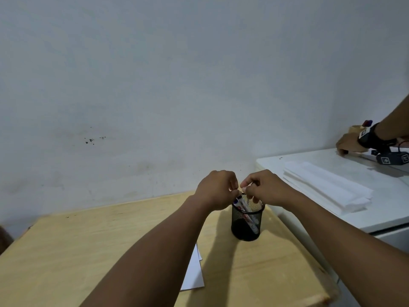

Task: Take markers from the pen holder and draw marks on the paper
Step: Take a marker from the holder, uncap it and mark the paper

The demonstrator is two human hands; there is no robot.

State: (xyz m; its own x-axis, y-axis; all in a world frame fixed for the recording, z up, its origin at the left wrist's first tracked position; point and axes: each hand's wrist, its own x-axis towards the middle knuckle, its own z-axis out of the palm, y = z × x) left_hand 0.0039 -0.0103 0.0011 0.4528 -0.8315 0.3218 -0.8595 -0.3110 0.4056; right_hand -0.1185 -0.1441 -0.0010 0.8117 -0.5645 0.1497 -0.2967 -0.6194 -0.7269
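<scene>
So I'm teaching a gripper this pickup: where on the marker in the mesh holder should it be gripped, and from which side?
Probably the marker by its upper end, where it leans above the left rim of the black mesh pen holder. Come from above: the mesh walls enclose the lower barrel. The left hand already pinches near there, with the right hand close beside it.

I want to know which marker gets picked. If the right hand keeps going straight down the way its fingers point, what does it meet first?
Probably the markers standing in the black mesh pen holder; the right hand hovers above its rim, fingers curled down. Depth is unclear, so which marker is uncertain.
</scene>
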